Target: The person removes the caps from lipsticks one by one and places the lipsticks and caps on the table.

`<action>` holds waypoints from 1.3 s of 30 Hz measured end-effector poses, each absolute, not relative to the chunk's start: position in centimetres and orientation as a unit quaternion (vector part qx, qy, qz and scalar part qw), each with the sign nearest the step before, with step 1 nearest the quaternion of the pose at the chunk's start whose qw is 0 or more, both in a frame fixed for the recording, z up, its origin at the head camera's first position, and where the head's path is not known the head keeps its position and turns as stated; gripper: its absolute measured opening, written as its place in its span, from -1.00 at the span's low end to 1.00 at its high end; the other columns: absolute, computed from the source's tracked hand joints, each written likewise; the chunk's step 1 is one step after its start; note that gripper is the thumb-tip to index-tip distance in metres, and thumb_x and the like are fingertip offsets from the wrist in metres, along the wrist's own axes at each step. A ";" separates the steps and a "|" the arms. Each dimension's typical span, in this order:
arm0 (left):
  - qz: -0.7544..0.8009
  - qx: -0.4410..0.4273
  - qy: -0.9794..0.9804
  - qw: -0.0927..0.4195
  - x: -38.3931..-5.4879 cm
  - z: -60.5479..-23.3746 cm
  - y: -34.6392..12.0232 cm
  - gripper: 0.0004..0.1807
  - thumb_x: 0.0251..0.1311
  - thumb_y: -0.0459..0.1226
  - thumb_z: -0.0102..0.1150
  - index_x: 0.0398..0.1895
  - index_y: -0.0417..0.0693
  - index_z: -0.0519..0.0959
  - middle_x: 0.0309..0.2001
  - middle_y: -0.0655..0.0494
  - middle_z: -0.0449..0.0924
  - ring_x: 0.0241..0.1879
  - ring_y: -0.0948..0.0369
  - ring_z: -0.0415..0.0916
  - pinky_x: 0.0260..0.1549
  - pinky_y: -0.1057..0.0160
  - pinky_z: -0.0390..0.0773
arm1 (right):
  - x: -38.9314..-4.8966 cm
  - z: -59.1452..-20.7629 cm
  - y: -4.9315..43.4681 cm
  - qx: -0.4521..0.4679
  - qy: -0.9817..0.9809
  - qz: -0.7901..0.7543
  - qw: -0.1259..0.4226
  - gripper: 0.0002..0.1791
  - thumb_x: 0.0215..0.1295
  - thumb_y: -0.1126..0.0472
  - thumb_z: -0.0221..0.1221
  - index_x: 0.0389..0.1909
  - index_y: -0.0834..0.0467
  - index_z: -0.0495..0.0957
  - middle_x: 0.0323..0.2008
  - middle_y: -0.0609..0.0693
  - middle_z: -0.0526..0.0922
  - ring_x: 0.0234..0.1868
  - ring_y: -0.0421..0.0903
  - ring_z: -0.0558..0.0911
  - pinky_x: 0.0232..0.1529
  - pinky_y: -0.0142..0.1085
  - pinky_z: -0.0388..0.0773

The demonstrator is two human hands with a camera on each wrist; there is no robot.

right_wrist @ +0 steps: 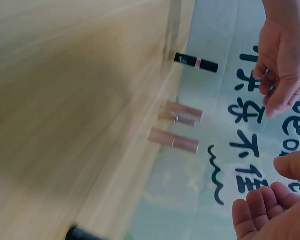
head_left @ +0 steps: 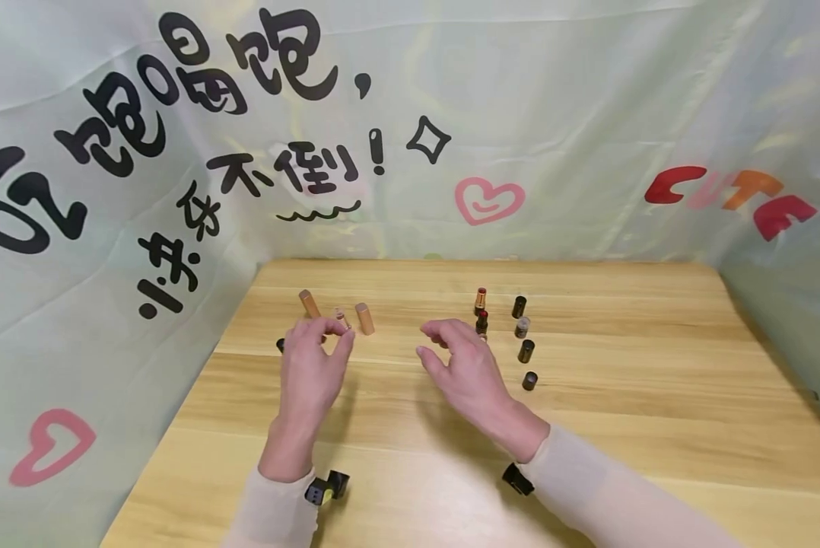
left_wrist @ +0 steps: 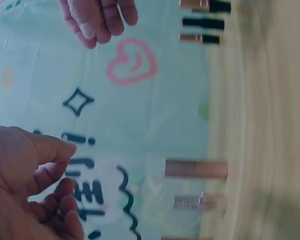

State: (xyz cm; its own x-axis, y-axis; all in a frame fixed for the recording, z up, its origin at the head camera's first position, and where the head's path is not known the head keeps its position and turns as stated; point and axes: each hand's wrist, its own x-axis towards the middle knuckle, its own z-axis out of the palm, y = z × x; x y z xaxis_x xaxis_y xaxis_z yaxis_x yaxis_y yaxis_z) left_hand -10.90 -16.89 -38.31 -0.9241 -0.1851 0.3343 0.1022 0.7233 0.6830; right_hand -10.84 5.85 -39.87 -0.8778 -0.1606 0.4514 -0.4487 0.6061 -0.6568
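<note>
My left hand (head_left: 314, 365) hovers over the left group of lipsticks, thumb and fingers loosely bent with nothing between them. Nearest to it in the head view are a clear-capped lipstick (head_left: 342, 317) and two rose-gold lipstick tubes, one right (head_left: 364, 319) and one left (head_left: 309, 303). A black lipstick with a pink band (right_wrist: 196, 62) stands further left, mostly hidden by the hand in the head view. My right hand (head_left: 465, 369) is held empty in the air, fingers loosely bent. Beyond it stand uncapped lipsticks, a gold one (head_left: 481, 300) and a black one (head_left: 481, 320); a third is partly covered.
To the right of the uncapped lipsticks runs a column of caps: a black cap (head_left: 519, 307), a clear cap (head_left: 522, 327), another black cap (head_left: 526, 351) and a short dark cap (head_left: 529, 380). A printed cloth (head_left: 574, 152) hangs behind and beside the wooden table (head_left: 656, 396).
</note>
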 end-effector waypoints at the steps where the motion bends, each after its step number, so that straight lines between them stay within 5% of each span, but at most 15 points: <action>1: -0.369 0.024 -0.904 0.215 -10.9 -38.3 -17.4 -0.88 0.36 -0.25 0.39 -0.20 -0.12 0.68 -0.04 -0.10 0.62 -0.03 -0.06 0.43 -0.06 0.02 0.42 | -10.9 -39.9 5.4 0.178 -0.878 0.409 0.175 -0.66 0.36 0.22 0.40 0.11 0.19 0.66 0.00 0.07 0.72 0.02 0.02 0.69 0.04 -0.06 0.68; 5: -0.361 0.036 -0.888 0.282 -11.2 -38.7 -19.3 -0.88 0.32 -0.30 0.43 -0.21 -0.16 0.68 -0.07 -0.17 0.59 -0.01 -0.14 0.36 -0.10 0.01 0.32 | -11.3 -40.2 3.6 0.189 -0.874 0.420 0.153 -0.62 0.37 0.20 0.40 0.16 0.16 0.64 0.04 0.06 0.72 0.07 0.01 0.70 0.09 -0.06 0.69; 9: -0.372 0.074 -0.875 0.300 -11.6 -39.4 -21.2 -0.68 0.29 -0.30 0.45 0.01 -0.21 0.59 0.05 -0.22 0.51 0.09 -0.19 0.28 -0.02 -0.04 0.30 | -11.8 -40.6 2.1 0.200 -0.869 0.439 0.112 -0.58 0.41 0.19 0.37 0.24 0.15 0.60 0.09 0.08 0.70 0.14 0.04 0.68 0.15 -0.02 0.66; 14: -0.418 0.133 -0.867 0.238 -12.4 -40.8 -23.0 -0.23 0.23 -0.28 0.49 0.39 -0.24 0.25 0.23 -0.24 0.33 0.25 -0.20 0.20 0.16 -0.12 0.31 | -12.6 -41.4 0.7 0.205 -0.863 0.456 0.071 -0.51 0.42 0.18 0.36 0.32 0.14 0.56 0.16 0.13 0.67 0.19 0.08 0.65 0.22 0.02 0.62; 18: -0.429 0.162 -0.876 0.153 -13.0 -42.2 -24.2 -0.06 0.24 -0.22 0.48 0.51 -0.27 0.08 0.31 -0.32 0.23 0.33 -0.25 0.13 0.24 -0.19 0.30 | -13.1 -42.1 0.0 0.204 -0.862 0.462 0.047 -0.47 0.42 0.16 0.35 0.37 0.11 0.52 0.22 0.08 0.65 0.25 0.07 0.63 0.27 0.00 0.59; 30: -0.436 0.187 -0.879 0.044 -14.0 -44.4 -26.1 -0.22 0.36 -0.23 0.38 0.45 -0.41 0.19 0.32 -0.41 0.30 0.32 -0.27 0.34 0.39 -0.24 0.37 | -14.2 -43.9 -1.1 0.209 -0.857 0.472 0.006 -0.41 0.43 0.17 0.34 0.43 0.13 0.47 0.28 0.07 0.61 0.27 0.09 0.60 0.29 -0.01 0.58; 39: -0.419 0.192 -0.887 0.037 -14.6 -45.0 -26.0 -0.44 0.41 -0.25 0.30 0.27 -0.38 0.30 0.12 -0.33 0.47 0.15 -0.20 0.44 0.21 -0.19 0.45 | -14.5 -44.5 -1.3 0.199 -0.850 0.487 -0.035 -0.47 0.53 0.06 0.24 0.44 0.10 0.48 0.33 0.05 0.60 0.27 0.12 0.61 0.28 0.00 0.57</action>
